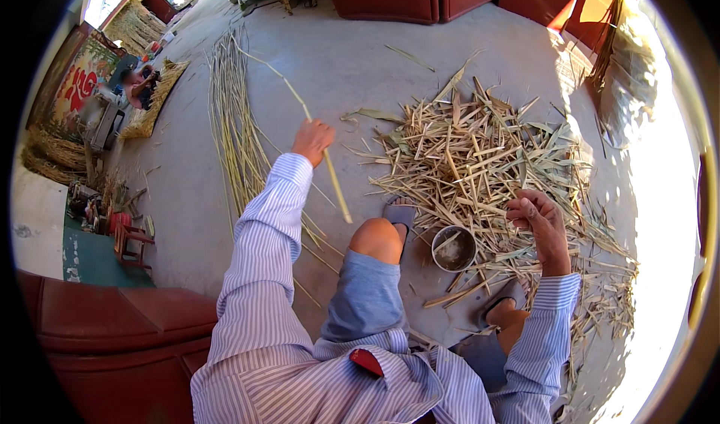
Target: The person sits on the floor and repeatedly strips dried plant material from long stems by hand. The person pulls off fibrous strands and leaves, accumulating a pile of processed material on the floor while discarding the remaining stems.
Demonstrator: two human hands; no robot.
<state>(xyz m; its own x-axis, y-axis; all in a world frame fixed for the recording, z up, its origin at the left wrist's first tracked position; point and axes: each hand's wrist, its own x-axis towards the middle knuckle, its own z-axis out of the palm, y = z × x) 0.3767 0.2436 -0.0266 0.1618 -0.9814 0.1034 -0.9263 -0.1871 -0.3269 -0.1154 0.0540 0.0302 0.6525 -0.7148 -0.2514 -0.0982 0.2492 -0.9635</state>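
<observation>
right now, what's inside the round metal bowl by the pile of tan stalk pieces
The round metal bowl seems to hold murky brownish liquid; whatever lies beneath, including the bottom, is covered.

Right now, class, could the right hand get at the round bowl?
Probably yes: the right hand is near the bowl, only loose stalk pieces seem to lie between, and its top is uncovered.

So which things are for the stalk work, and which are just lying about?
Seem part of the work:
Long, thin yellow-green stalk, in the left hand
Loose bundle of long yellow-green stalks
Heap of short tan pieces and leaves
Round metal bowl, probably

Seem just about:
Small reddish-brown wooden stool
Whitish plastic bag
</observation>
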